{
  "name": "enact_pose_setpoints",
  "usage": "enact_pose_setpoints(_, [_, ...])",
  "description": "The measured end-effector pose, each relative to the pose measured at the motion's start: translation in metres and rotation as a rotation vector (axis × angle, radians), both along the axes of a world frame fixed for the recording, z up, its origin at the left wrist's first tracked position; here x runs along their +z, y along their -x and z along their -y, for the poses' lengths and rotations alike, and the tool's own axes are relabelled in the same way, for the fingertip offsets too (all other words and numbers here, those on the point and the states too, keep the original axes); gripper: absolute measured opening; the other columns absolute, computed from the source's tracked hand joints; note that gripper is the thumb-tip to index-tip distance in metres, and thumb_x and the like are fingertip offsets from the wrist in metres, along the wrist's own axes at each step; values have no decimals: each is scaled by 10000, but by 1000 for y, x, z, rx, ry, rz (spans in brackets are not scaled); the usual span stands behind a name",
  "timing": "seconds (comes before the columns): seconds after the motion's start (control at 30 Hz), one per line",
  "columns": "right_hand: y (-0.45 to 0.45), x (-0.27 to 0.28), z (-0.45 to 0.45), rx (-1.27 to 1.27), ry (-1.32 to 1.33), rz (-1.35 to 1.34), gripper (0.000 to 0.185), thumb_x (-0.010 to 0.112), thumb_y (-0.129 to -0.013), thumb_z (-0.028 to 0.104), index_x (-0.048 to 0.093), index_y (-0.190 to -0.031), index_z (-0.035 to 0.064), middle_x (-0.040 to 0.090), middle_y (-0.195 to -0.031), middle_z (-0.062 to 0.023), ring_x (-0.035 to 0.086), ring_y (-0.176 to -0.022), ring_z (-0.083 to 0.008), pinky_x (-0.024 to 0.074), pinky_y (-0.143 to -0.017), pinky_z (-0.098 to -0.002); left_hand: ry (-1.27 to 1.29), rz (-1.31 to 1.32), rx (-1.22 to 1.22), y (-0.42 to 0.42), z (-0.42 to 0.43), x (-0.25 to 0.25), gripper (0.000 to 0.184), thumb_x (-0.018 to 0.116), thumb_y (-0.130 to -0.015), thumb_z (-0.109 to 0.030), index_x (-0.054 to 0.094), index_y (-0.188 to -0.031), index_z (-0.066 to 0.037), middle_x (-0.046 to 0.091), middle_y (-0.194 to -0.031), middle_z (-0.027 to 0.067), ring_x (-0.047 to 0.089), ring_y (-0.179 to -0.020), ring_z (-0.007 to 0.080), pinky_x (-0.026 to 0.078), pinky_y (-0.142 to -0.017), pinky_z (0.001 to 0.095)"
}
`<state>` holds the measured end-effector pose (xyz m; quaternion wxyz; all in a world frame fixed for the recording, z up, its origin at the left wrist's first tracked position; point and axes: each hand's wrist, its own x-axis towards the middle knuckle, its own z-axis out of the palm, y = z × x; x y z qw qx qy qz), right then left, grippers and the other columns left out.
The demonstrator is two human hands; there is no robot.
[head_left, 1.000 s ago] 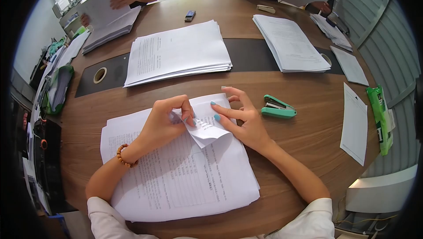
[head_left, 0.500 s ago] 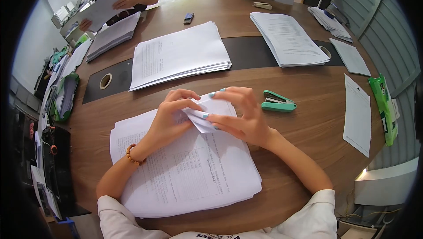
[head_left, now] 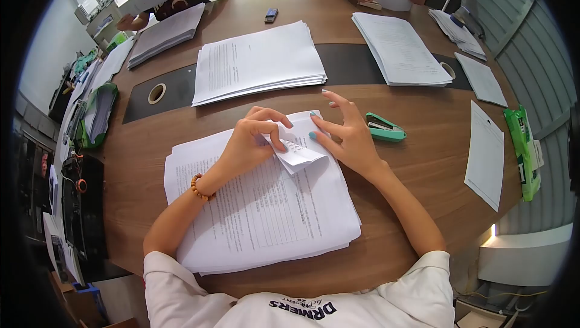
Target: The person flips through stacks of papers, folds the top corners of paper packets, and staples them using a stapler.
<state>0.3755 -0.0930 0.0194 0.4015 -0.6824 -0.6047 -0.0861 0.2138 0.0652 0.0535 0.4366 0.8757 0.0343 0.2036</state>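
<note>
A thick stack of printed paper (head_left: pixel 266 219) lies on the brown table (head_left: pixel 417 165) in front of me. My left hand (head_left: pixel 251 140), with a beaded bracelet at the wrist, pinches folded-over sheet corners (head_left: pixel 296 155) near the top of the stack. My right hand (head_left: pixel 347 137) has its fingers spread at the stack's upper right edge, with fingertips resting on the paper and nothing held. Just right of that hand lies a green stapler (head_left: pixel 386 128).
Two paper stacks (head_left: pixel 260 62) (head_left: pixel 402 50) stand farther back, with a tape roll (head_left: pixel 157 93) at left. A green packet (head_left: pixel 522 152) and a loose sheet (head_left: pixel 485 155) lie right. Two people across the table handle papers.
My right hand has moved off the folded corners and spread its fingers on the stack. The person at the back right has lowered one hand to the table. The view has shifted slightly.
</note>
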Motion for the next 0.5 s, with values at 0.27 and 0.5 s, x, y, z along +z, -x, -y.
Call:
enact_pose_setpoints(0.27, [10,8,-2,-6,-37,63,127,683,-711,141,691,-821,78,468,-1264,-67,522,-956,-189,447,-727,-310,25,-60,-3,-1,-2,2,169,670,-577,77,619,-551,-81,632,-972,0,469,-972,188,431,-765,276])
enact_pose_setpoints(0.5, [14,-1,-3,4,-129,-126,156,696,-695,65,718,-840,119,481,-1260,-75,515,-1001,-198,414,-676,-296,34,-18,20,-1,0,3,174,665,-554,92,628,-553,-77,622,-1000,11,463,-1013,193,425,-776,285])
